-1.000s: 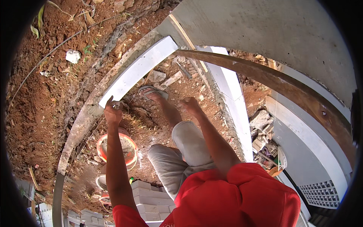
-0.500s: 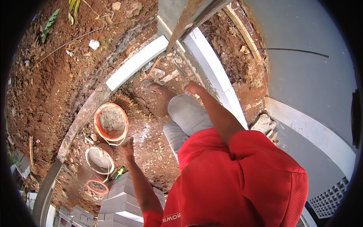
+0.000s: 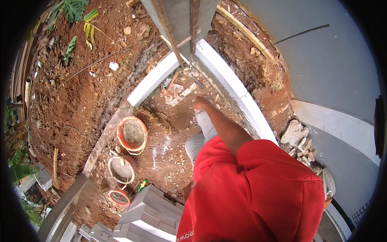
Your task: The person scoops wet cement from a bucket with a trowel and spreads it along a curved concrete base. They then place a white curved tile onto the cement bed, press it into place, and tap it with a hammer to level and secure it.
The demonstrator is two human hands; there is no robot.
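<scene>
My right hand (image 3: pixel 200 103) is closed just beside my grey-clad knee (image 3: pixel 204 122), over the dirt floor inside the corner; what it holds, if anything, I cannot make out. My left hand (image 3: pixel 187 190) is low and mostly hidden behind my red shirt, near a stack of light grey blocks (image 3: pixel 151 211). To my left stand an orange-rimmed bucket of grey mortar (image 3: pixel 133 134), a pale bucket (image 3: pixel 121 169) and a smaller orange bucket (image 3: pixel 118 197). Two courses of white blocks (image 3: pixel 149 82) (image 3: pixel 242 101) meet at a grey pillar (image 3: pixel 181 32) with timber battens.
Reddish soil with leaves (image 3: pixel 72 109) lies outside the left block course. To the right are a grey wall (image 3: pixel 330 72), a bent rebar (image 3: pixel 302 33) and rubble (image 3: pixel 294 133). A concrete footing (image 3: pixel 98 151) runs down the left. Rubble and wood scraps (image 3: pixel 181 92) lie inside the corner.
My left hand has left the left block course, passed the buckets and drawn back behind my body. My right hand rose slightly in view; my body turned, bringing the buckets fully into sight.
</scene>
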